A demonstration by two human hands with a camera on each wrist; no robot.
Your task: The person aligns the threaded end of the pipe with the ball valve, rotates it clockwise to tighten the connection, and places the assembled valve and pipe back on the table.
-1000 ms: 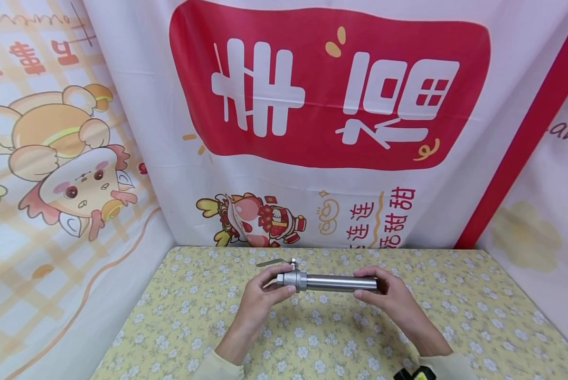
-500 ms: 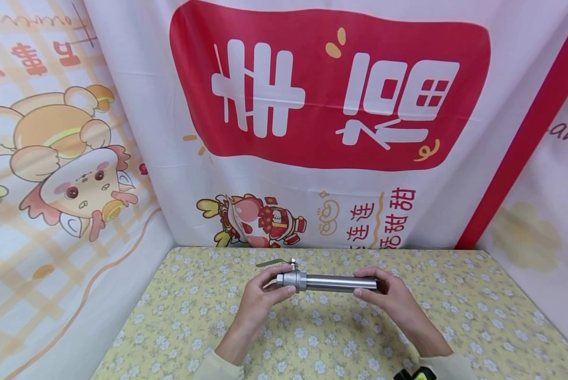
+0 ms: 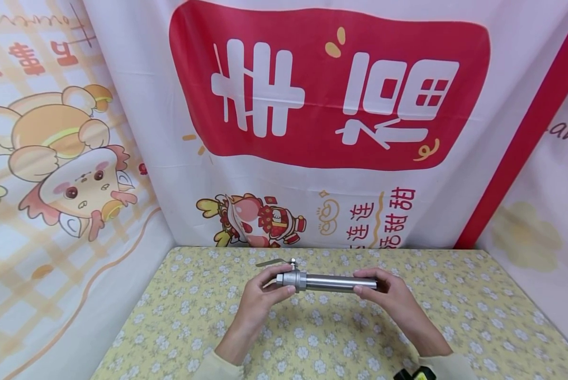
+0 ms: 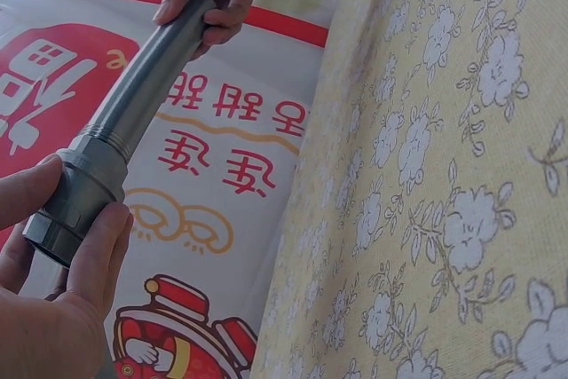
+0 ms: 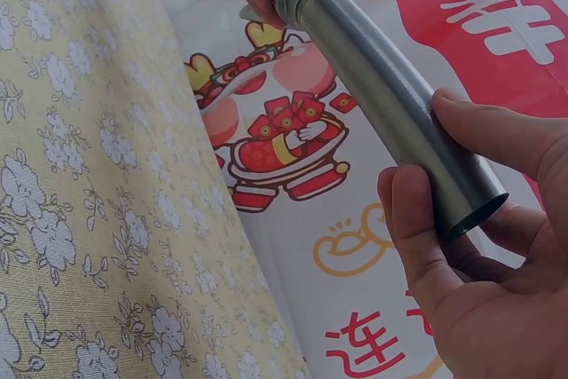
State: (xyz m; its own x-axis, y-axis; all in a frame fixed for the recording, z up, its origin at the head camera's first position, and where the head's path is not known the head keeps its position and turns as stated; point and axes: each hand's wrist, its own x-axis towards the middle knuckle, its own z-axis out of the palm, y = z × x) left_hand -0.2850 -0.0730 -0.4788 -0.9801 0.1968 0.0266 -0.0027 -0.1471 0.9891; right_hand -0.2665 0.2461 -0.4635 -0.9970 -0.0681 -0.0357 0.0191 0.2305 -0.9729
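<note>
Above the flowered tablecloth (image 3: pixel 319 343), grips crosswise pipe (image 3: pixel 333 283) with fingers of right hand (image 3: pixel 389 290), end-on valve (image 3: pixel 291 279) with those of left hand (image 3: pixel 259 295).

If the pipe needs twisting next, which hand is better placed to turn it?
Probably the right hand: it grips the pipe near its open end, while the left hand holds the valve at the other end and could steady it.

Pale cream sleeves (image 3: pixel 219 367); black device (image 3: pixel 401 375), yellow patch (image 3: pixel 422 376), by right cuff (image 3: pixel 443 363) (mostly cut off).
</note>
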